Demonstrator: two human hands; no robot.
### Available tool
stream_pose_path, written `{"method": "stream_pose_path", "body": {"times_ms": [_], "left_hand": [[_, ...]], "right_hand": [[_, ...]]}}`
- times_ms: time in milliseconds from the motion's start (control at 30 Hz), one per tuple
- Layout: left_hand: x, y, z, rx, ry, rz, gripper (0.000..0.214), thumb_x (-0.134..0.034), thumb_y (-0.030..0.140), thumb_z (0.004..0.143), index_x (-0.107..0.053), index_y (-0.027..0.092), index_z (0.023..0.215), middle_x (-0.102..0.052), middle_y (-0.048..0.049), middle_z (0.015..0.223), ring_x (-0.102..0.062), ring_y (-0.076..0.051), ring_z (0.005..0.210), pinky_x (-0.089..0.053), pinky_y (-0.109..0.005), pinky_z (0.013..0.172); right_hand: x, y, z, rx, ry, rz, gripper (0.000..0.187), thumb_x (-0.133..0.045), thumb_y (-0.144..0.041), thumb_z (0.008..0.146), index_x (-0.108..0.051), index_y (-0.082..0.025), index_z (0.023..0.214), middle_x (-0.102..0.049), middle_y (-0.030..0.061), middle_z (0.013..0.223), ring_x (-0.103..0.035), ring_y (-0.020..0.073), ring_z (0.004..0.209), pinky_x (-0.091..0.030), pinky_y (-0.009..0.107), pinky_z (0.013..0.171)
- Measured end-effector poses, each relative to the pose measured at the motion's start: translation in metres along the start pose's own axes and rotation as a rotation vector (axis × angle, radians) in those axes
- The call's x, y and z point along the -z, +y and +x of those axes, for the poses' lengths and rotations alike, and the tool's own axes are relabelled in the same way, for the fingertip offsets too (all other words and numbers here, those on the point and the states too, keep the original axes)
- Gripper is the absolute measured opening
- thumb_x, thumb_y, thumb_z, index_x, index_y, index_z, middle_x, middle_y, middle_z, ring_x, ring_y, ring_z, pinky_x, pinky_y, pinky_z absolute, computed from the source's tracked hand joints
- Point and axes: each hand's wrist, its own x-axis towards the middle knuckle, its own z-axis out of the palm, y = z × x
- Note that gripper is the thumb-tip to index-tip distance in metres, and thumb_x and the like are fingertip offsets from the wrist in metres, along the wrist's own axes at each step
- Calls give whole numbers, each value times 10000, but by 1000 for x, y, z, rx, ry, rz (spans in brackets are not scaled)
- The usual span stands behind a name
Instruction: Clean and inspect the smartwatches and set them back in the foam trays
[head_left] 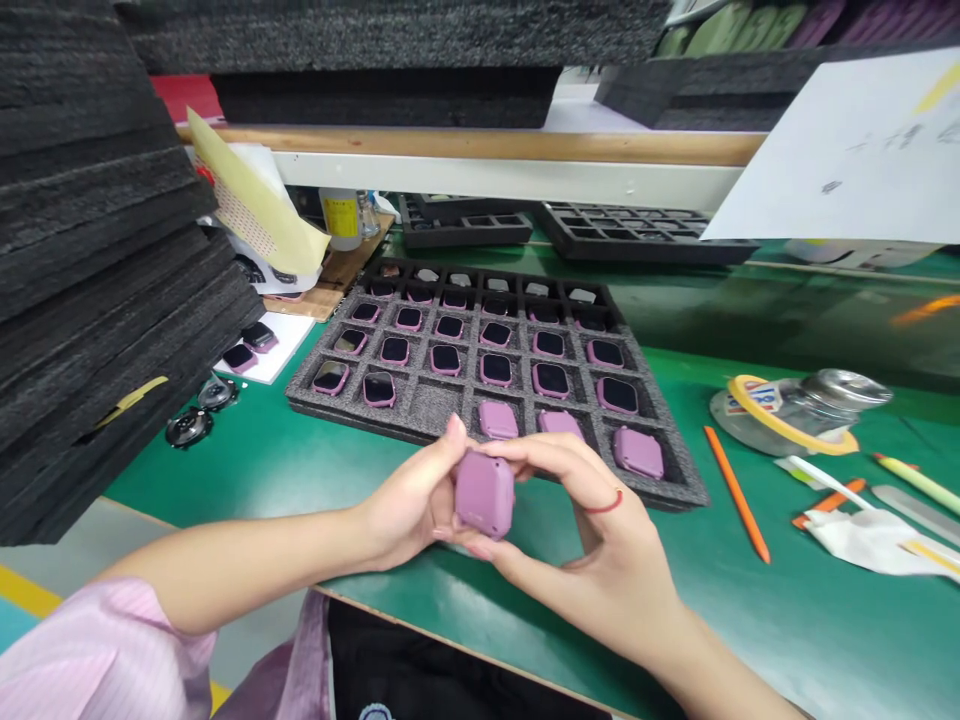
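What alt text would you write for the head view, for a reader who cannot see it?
The left hand and right hand hold a pink square smartwatch body above a green workbench. Behind it lies a grey foam tray, its compartments holding rows of pink-cased units, most showing dark screens. A thin red band circles a finger of the right hand.

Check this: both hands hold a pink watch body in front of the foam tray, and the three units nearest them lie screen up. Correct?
One error: the three units nearest the hands lie pink side up, no dark screen showing, as the head view shows. The rest stands: the left hand and right hand hold the pink watch body in front of the foam tray.
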Motion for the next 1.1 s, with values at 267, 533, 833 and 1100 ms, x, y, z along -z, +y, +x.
{"method": "stream_pose_path", "body": {"times_ms": [267, 533, 833, 1100], "left_hand": [[-1, 7, -2, 6, 2, -30, 556, -629, 704, 862, -626, 155, 945, -701, -32, 749, -428, -51, 399, -207, -186, 362], [-2, 4, 0, 46, 129, -78, 535, -741, 647, 787, -608, 138, 884, -661, -44, 769, -401, -49, 460, -182, -189, 409], [2, 3, -7, 190, -148, 687, 236, -616, 384, 911, -600, 176, 802, -709, -38, 848, -505, -84, 556, -383, -220, 530], [55, 82, -40, -371, 406, 1706, 308, -501, 404, 1003, -721, 193, 960, -739, -79, 971, -665, -234, 907, -470, -318, 819]], "right_hand": [[3, 2, 2, 34, -4, -35, 484, -810, -308, 833, -589, -270, 1262, -732, 76, 1095, -680, 249, 1032, -594, 410, 881], [4, 16, 11, 94, -4, -178, 411, -740, -261, 834, -618, -202, 1223, -745, 98, 1075, -715, 229, 947, -594, 391, 830], [-41, 64, 59, -94, -121, -289, 357, -742, -343, 821, -721, -198, 1147, -746, 137, 1161, -672, 331, 1121, -529, 581, 977], [-7, 69, 73, -136, -273, -400, 327, -619, -340, 935, -717, -211, 1219, -728, 109, 1259, -665, 274, 1224, -515, 497, 1070]]}}
